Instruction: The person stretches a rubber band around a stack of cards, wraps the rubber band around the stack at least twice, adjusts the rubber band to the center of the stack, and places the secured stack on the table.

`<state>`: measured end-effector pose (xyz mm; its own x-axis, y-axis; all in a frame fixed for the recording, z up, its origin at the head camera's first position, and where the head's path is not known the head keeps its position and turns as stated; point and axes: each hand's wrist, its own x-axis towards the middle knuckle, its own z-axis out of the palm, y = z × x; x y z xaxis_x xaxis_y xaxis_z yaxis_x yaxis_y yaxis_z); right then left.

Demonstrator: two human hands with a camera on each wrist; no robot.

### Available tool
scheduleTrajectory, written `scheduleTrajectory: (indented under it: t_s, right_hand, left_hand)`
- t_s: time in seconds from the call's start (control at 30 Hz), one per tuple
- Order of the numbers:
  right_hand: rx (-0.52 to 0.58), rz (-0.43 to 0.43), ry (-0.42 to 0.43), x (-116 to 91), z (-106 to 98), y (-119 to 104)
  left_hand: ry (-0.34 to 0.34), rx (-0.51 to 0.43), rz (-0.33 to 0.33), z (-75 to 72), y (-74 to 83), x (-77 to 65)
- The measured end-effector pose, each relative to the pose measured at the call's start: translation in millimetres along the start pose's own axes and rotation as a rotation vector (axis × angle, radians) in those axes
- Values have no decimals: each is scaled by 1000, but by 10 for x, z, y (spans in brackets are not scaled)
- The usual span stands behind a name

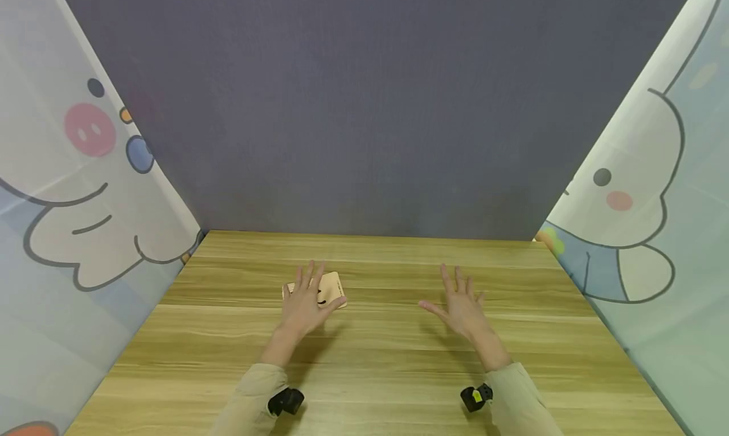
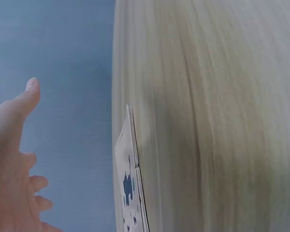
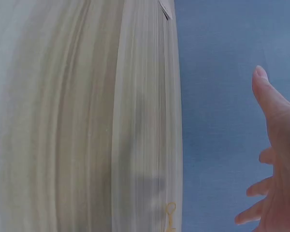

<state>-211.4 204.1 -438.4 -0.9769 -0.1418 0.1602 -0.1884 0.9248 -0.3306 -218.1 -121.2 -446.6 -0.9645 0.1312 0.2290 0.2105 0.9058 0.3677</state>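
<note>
My left hand (image 1: 302, 306) hovers over the table, fingers spread and straight, holding nothing. Beneath it lies a flat cream card or thin booklet (image 1: 331, 288) with dark print, partly hidden by that hand in the head view. In the left wrist view the cream piece (image 2: 128, 179) shows dark blue marks and a layered edge, apart from the left hand (image 2: 14, 169). My right hand (image 1: 464, 309) is also spread above the table with nothing in it. The right wrist view has a thin yellow key-shaped outline (image 3: 169, 217) on the table, near the right hand (image 3: 282, 159).
The wood-grain table (image 1: 376, 373) ends at a dark grey upright panel (image 1: 376, 119). Cartoon-printed curtains hang at the left (image 1: 51, 246) and right (image 1: 643, 233). Each wrist wears a small black camera, one left (image 1: 286, 400) and one right (image 1: 476, 398).
</note>
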Motion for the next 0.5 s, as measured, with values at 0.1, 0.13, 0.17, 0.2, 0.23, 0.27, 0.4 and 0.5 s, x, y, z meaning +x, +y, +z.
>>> scheduleTrajectory:
  t_s: [0.1,0.13,0.17,0.2,0.23,0.27,0.4,0.5]
  right_hand:
    - [21,11,13,-15,-4,12]
    - [29,13,19,-20,-4,20]
    - [40,13,26,-26,-4,26]
    - [48,13,35,-31,-4,35]
    - [56,13,44,-35,-2,45]
    - [64,12,54,-37,2,56]
    - [116,-5,118,-43,18,104]
    - [187,-13,158,-47,31,149]
  left_hand:
    - [17,-44,-11,-22,-10,-23]
    - [29,-55,-10,-28,-14,-29]
    - [40,-66,-12,-33,-17,-37]
    - [60,-85,-11,-39,-21,-45]
    - [78,-102,-10,-44,-26,-55]
    - [97,-122,-9,-49,-31,-67]
    - [175,-218,-8,-54,-55,-113]
    - [224,-294,-22,-50,-72,-151]
